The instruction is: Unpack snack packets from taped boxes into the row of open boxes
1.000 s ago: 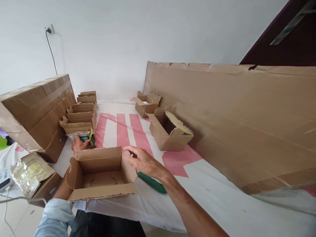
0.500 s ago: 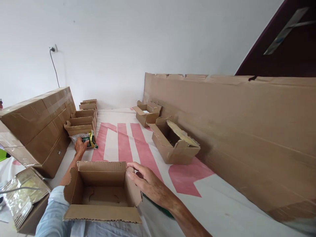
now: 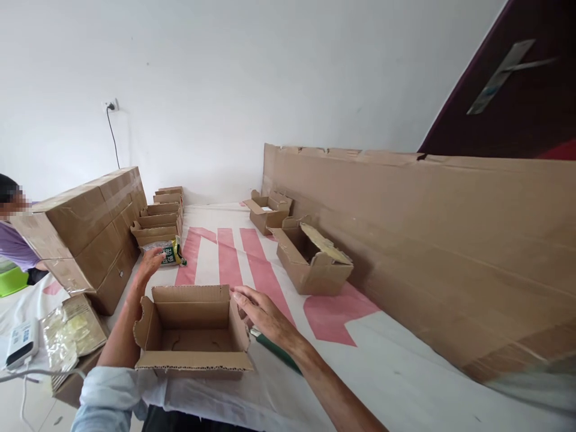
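the step in hand reads as loading an open carton (image 3: 193,327) that stands at the near edge of the bench (image 3: 405,360), flaps up and its inside bare as far as the view shows. the right hand (image 3: 261,309) rests against the carton's right wall near the far right corner, fingers extended and loosely spread; its grip is open and closes on nothing, serving only to steady the wall. the left hand (image 3: 150,264) is raised beyond the carton's far left corner, palm open and fingers apart, holding nothing; it hovers just near of a green and yellow packet (image 3: 170,253), and whether the fingertips touch the packet cannot be told. the packet lies on the bench at the near end of a row of small cartons (image 3: 157,219) along the left side, beside a stack of large sealed boxes (image 3: 90,231). a dark green object (image 3: 274,351) lies on the bench to the right of the carton, partly hidden by the right forearm. two more open cartons (image 3: 310,258) sit further right and far, against a long cardboard sheet (image 3: 427,240). judged from this layout, the next move calls for the left grip to close on the packet and carry it near, over the far wall, while the right hand keeps the carton from sliding. another person (image 3: 13,240) is at the far left edge.
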The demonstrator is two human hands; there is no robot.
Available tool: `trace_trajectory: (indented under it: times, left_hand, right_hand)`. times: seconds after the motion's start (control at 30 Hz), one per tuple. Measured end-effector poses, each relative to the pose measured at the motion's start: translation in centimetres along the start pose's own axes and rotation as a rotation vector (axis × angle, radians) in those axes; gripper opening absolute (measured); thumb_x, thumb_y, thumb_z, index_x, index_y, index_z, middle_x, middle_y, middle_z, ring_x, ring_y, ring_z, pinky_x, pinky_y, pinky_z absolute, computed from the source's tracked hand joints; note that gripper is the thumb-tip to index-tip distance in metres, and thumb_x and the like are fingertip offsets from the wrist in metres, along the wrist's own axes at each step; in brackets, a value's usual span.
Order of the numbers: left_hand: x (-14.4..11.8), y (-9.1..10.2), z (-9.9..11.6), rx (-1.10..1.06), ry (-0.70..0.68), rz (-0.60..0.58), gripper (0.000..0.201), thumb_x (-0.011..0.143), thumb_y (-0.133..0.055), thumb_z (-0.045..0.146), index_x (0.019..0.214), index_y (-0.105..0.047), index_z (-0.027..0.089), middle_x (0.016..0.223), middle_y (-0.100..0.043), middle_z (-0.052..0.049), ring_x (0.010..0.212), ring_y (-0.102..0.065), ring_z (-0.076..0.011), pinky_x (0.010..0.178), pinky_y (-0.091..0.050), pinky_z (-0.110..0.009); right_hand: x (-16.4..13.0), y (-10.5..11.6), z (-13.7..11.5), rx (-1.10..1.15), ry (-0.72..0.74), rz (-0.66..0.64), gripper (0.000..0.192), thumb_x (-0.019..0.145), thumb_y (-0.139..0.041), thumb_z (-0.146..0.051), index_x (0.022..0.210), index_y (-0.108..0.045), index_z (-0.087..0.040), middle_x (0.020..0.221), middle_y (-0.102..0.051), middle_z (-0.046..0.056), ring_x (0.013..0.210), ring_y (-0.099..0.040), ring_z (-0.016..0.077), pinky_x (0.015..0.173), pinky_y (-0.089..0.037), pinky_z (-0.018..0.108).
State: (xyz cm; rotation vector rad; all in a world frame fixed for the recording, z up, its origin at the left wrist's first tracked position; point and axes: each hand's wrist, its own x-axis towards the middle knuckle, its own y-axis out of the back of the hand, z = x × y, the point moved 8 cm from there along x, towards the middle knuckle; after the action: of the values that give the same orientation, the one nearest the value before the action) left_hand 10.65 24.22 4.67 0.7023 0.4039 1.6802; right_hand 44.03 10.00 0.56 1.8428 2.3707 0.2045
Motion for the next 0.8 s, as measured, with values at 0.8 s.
trace_trajectory:
  times: [0.8]
  left_hand:
    - [-22.2, -6.5, 6.5, 0.858, -0.389, -0.829, 0.053, 0.087, -0.073, 0.051, 0.135, -0.062, 0.032, 0.130, -0.073, -0.015, 0.123, -0.070, -0.0404, 0.099, -0.054, -0.053]
  right_hand:
    - [-3.6, 3.2, 6.6, -0.150, 0.094, 0.267, 0.067, 0.091, -0.056, -0.071, 0.124, -0.072, -0.016, 0.131, -0.075, 0.018, 0.101, -0.076, 0.0285, 0.092, -0.059, 0.044]
